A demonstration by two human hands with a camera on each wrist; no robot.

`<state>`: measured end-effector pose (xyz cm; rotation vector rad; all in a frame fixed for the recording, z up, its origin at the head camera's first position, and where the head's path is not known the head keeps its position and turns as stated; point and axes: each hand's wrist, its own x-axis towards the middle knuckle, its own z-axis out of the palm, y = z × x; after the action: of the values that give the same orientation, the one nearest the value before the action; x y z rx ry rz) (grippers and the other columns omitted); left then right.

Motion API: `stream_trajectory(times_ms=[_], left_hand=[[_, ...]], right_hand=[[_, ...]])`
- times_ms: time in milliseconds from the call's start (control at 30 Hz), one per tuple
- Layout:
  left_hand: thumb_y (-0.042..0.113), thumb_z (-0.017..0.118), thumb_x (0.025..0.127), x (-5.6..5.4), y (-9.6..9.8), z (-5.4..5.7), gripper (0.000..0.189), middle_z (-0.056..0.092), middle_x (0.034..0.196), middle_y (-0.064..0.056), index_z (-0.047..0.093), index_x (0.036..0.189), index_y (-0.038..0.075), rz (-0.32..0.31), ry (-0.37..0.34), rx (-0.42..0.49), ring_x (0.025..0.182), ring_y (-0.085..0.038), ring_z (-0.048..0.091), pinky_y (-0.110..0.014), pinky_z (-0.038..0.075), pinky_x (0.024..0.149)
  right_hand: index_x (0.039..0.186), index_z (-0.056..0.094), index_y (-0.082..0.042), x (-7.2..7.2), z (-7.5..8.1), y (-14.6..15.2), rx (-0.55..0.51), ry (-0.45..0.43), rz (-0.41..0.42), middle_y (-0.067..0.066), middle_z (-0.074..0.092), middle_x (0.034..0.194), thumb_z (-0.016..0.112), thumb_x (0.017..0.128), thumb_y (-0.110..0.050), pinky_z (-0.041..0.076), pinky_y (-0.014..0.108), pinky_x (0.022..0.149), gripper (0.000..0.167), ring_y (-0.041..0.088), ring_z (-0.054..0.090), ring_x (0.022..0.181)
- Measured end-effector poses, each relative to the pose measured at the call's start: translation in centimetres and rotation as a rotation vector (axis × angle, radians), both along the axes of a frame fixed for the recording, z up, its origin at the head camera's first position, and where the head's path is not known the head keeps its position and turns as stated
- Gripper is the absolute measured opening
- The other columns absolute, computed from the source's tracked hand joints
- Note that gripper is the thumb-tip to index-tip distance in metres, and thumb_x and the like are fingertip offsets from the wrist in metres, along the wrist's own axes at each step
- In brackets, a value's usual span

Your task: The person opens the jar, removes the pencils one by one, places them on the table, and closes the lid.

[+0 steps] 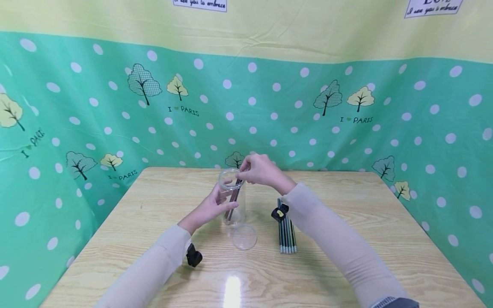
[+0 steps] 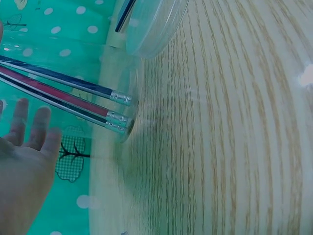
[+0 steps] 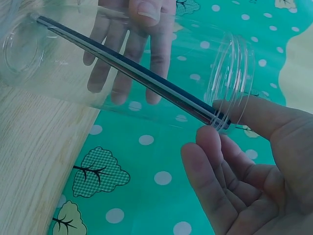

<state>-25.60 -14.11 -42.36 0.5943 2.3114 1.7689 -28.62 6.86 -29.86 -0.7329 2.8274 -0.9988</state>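
My left hand (image 1: pixel 209 209) holds an upright clear jar (image 1: pixel 239 216) round its side, thumb in front and fingers behind. Three pencils (image 2: pixel 73 93), one red and two dark, lean inside it with their metal-banded ends at the bottom. At the mouth, my right hand (image 1: pixel 262 171) pinches the pencils' upper ends between thumb and fingertips, against the rim (image 3: pixel 239 73). A round clear lid (image 1: pixel 244 237) lies on the table just in front of the jar.
A row of several dark pencils (image 1: pixel 286 235) lies right of the lid, eraser ends towards me, partly under my right wrist. The wooden table (image 1: pixel 154 205) ends at a green dotted curtain (image 1: pixel 269 111) behind. Black cameras sit on both wrists.
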Motion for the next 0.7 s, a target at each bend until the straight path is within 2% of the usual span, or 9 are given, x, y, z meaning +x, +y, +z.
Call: stream_trajectory(times_ms=[100, 267, 333, 433, 567, 700], left_hand=[[0.027, 0.071, 0.096, -0.21, -0.06, -0.31, 0.079, 0.041, 0.154, -0.015, 0.021, 0.157, 0.024, 0.003, -0.005, 0.000, 0.144, -0.042, 0.030, -0.060, 0.027, 0.114], [0.026, 0.071, 0.096, -0.19, 0.00, -0.22, 0.082, 0.041, 0.153, -0.017, 0.019, 0.158, 0.018, 0.001, 0.011, 0.006, 0.143, -0.040, 0.032, -0.059, 0.026, 0.115], [0.025, 0.072, 0.095, -0.21, 0.01, -0.25, 0.082, 0.041, 0.153, -0.017, 0.019, 0.158, 0.017, -0.001, 0.009, 0.014, 0.143, -0.040, 0.033, -0.059, 0.029, 0.114], [0.027, 0.073, 0.095, -0.26, 0.01, -0.36, 0.082, 0.042, 0.153, -0.015, 0.020, 0.158, 0.022, 0.003, -0.004, 0.018, 0.143, -0.040, 0.033, -0.059, 0.032, 0.112], [0.029, 0.073, 0.094, -0.28, -0.03, -0.48, 0.080, 0.042, 0.153, -0.015, 0.023, 0.156, 0.030, 0.012, -0.012, 0.010, 0.143, -0.040, 0.033, -0.061, 0.031, 0.112], [0.025, 0.072, 0.095, -0.17, -0.08, -0.49, 0.078, 0.039, 0.155, -0.015, 0.022, 0.155, 0.031, 0.012, -0.007, 0.008, 0.142, -0.040, 0.034, -0.061, 0.030, 0.112]], right_hand=[[0.088, 0.070, -0.010, -0.01, 0.08, 0.07, -0.001, 0.006, 0.003, 0.005, 0.059, 0.100, 0.077, 0.089, -0.025, 0.055, 0.027, 0.058, 0.016, 0.017, 0.064, 0.067], [0.088, 0.071, -0.010, -0.10, -0.04, 0.15, -0.011, 0.044, 0.007, 0.005, 0.061, 0.097, 0.076, 0.090, -0.026, 0.055, 0.027, 0.057, 0.017, 0.016, 0.064, 0.066], [0.088, 0.071, -0.010, -0.13, -0.08, 0.17, -0.016, 0.060, 0.006, 0.005, 0.061, 0.095, 0.076, 0.090, -0.027, 0.055, 0.027, 0.058, 0.019, 0.016, 0.064, 0.066], [0.086, 0.070, -0.010, -0.15, -0.10, 0.22, -0.013, 0.081, 0.000, 0.005, 0.062, 0.092, 0.077, 0.090, -0.029, 0.055, 0.026, 0.057, 0.021, 0.016, 0.064, 0.066], [0.081, 0.069, -0.011, -0.13, 0.05, 0.31, 0.002, 0.119, -0.001, 0.002, 0.063, 0.085, 0.077, 0.090, -0.030, 0.054, 0.026, 0.056, 0.022, 0.015, 0.062, 0.064], [0.080, 0.070, -0.013, 0.01, 0.42, 0.41, -0.001, 0.144, 0.012, 0.000, 0.066, 0.077, 0.076, 0.091, -0.029, 0.054, 0.026, 0.055, 0.021, 0.017, 0.064, 0.064]])
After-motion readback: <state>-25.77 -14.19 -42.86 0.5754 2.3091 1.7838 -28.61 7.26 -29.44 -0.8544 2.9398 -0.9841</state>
